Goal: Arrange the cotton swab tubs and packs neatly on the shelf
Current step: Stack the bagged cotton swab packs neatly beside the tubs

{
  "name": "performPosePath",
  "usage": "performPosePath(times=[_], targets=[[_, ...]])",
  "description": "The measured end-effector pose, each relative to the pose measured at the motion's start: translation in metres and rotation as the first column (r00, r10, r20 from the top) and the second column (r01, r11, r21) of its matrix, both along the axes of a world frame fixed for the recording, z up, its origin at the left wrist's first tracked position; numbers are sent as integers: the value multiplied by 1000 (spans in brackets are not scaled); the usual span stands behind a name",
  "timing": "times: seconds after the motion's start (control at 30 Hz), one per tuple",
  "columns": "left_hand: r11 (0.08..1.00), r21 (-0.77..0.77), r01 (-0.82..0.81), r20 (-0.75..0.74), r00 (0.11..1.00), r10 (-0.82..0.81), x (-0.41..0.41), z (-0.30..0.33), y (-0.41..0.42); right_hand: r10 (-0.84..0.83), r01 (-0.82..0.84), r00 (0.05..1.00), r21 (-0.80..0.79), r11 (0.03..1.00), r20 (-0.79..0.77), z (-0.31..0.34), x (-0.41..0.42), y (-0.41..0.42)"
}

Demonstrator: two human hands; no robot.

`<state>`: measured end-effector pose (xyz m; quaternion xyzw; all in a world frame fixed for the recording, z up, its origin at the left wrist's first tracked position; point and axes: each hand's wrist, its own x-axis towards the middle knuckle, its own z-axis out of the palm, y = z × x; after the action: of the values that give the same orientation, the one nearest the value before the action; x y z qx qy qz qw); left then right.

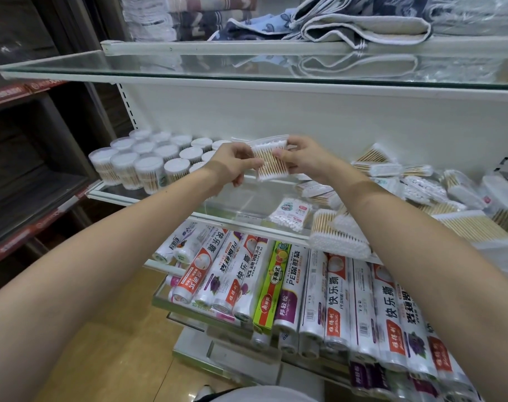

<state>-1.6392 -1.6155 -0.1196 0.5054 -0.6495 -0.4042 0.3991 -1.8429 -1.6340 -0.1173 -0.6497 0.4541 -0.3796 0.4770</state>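
both hands raised over the middle glass shelf (165,195); left hand (235,163) and right hand (302,158) each pinch one side of a clear flat pack of cotton swabs (271,162), wooden sticks upright, white tips at top and bottom, held in the air just above the shelf's bare centre. no print readable on this pack. left of the left hand, standing on the shelf: a tight cluster of round clear swab tubs (148,161) with white lids, wooden sticks visible through the walls; labels too small to read. right of and below the right hand: a loose heap of swab packs (420,187) lying at mixed angles, some overlapping; nearer the shelf front a small pack with a cartoon label (290,213), writing not legible, and beside it a large rectangular swab pack (339,233) lying flat. beneath both forearms, on the lower shelf: rolls and boxes of plastic wrap (276,285) side by side; readable print includes "pe plastic wrap", "pe保鲜袋", "快乐撕", "手撕式", "邦轻松" on a green-and-yellow box (271,282) and white rolls. above the hands: an upper glass shelf (189,65), and behind it folded towels (362,24) in grey, blue and white.
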Motion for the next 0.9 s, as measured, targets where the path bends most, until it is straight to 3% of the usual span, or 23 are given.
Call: performPosePath(times=[0.2, 0.33, 0.47, 0.6, 0.9], targets=[[997, 28, -75, -39, 996, 76, -6, 1, 0, -185, 183, 981, -41, 982, -57, 4, 9, -1], [995, -92, -25, -47, 999, 21, -13, 1, 3, -25, 26, 999, 46, 999, -22, 9, 12, 5], [967, -249, 55, 155, 988, -17, -11, 1, 7, -14, -5, 989, 126, 992, 148, 8, 11, 7], [923, -384, 25, 334, 936, 114, -7, -2, 3, -59, -17, 956, 254, 967, 287, 6, 9, 7], [898, -437, 54, 429, 890, 155, -8, -4, 0, 9, -71, 957, 203, 977, 291, 7, 5, 5]])
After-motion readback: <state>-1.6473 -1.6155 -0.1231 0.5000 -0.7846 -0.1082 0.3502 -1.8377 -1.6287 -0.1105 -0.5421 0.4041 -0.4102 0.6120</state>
